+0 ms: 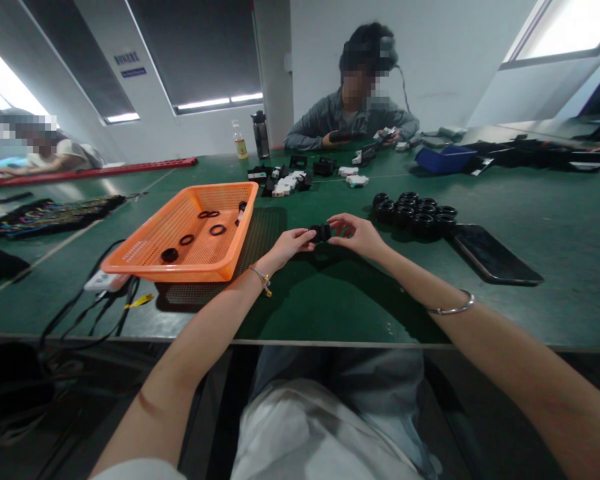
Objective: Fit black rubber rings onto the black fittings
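Both hands meet above the green table (330, 300), gripping one small black round part (322, 232) between them. My left hand (293, 243) pinches its left side with closed fingers. My right hand (357, 235) pinches its right side, fingers curled over it. A cluster of several similar black round parts (415, 212) lies just right of my right hand. An orange mesh basket (145, 263) stands to the left of my left hand, holding several black rings (218, 230) and a black cap (169, 255).
A dark phone (495, 253) lies flat to the right of the cluster. Black cables and a white power strip (103, 281) sit by the basket near the table's front edge. A person sits opposite, handling black and white parts (290, 181); a blue tray (445, 159) stands beside them. Another person sits far left.
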